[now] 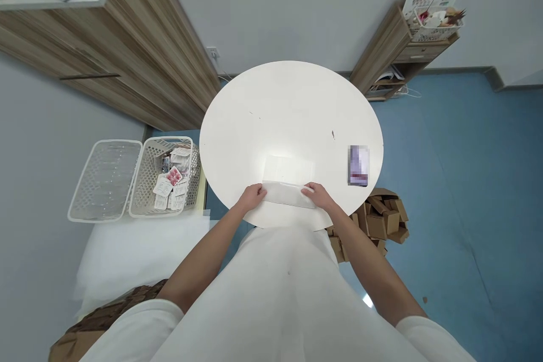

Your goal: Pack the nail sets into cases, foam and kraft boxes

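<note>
A thin, whitish, see-through packing sheet (288, 193) lies near the front edge of the white round table (292, 102). Its near part is folded over, and a flat part stretches away from me behind the fold. My left hand (253, 197) pinches the left end of the fold between thumb and fingers. At the right end, my right hand (317, 194) grips the fold the same way. Whether anything is wrapped inside the fold, I cannot tell. To the right on the table lies a purple item (358, 165), blurred out.
Left of the table stands a white lidded basket (142, 203), lid swung aside, holding cards and packets. Below it is a stack of white sheets (144, 251). Brown cardboard boxes (384, 218) sit under the table's right side. A wooden cabinet (127, 39) rises behind left.
</note>
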### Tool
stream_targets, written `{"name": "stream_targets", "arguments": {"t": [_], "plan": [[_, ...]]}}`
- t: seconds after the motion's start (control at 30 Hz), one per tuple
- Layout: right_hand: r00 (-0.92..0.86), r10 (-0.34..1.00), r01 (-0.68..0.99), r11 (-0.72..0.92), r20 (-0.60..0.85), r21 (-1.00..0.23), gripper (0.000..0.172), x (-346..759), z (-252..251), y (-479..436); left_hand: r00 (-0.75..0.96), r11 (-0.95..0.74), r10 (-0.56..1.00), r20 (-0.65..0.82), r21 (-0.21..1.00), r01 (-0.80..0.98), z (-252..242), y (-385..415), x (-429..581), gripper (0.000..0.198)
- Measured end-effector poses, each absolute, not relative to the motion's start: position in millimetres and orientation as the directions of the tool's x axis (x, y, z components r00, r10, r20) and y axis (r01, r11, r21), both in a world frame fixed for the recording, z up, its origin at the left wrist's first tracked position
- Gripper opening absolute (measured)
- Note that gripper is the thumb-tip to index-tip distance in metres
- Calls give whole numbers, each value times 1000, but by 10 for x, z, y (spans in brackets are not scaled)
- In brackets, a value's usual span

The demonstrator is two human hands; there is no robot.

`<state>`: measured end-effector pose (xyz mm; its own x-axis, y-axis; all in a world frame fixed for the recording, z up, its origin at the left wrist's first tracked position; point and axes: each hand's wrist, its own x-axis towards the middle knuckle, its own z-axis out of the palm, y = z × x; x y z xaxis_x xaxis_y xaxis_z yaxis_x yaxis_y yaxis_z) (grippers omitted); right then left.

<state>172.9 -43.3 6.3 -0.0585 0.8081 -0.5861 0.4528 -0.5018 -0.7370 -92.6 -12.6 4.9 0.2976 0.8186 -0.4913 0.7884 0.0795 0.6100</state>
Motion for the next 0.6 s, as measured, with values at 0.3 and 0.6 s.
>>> {"name": "stream_targets", "arguments": {"t": [0.3,0.6], "plan": [[203,820,467,-561,-535,-683,28,1735,-102,-511,173,81,833,-526,425,902,74,-184,-866,13],[402,844,420,-514,-355,-748,61,1613,-171,-978,462,-379,873,-156,380,844,194,-429,-719,46]]}}
